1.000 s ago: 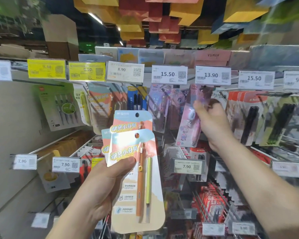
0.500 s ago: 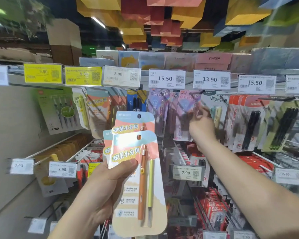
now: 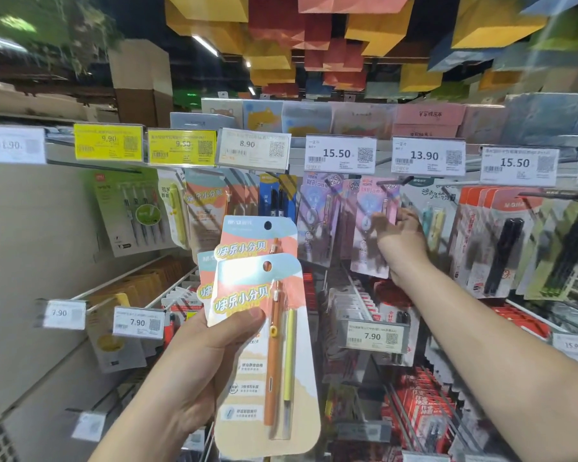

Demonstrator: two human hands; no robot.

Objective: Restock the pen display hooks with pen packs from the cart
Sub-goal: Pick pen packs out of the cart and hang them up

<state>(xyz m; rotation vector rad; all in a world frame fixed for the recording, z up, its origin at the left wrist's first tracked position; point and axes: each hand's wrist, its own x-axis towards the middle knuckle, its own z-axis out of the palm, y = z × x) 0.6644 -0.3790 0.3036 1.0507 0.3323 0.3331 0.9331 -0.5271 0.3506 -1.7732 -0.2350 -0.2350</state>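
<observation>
Since a second ago our right hand (image 3: 399, 240) has carried the pink-and-purple pen pack (image 3: 372, 228) up from mid-air to the hook under the 13.90 price tag (image 3: 427, 156), where it now hangs among its like. At left, our left hand (image 3: 202, 361) is raised, palm toward us, thumb pressed across the front of a fan of three orange pen packs (image 3: 267, 345), fingers curled behind them. At right, our right arm reaches up and forward; its fingers curl around the right edge of the pink-and-purple pack, thumb on its front, beside one similar pack (image 3: 317, 218) hanging under the 15.50 tag (image 3: 339, 154).
</observation>
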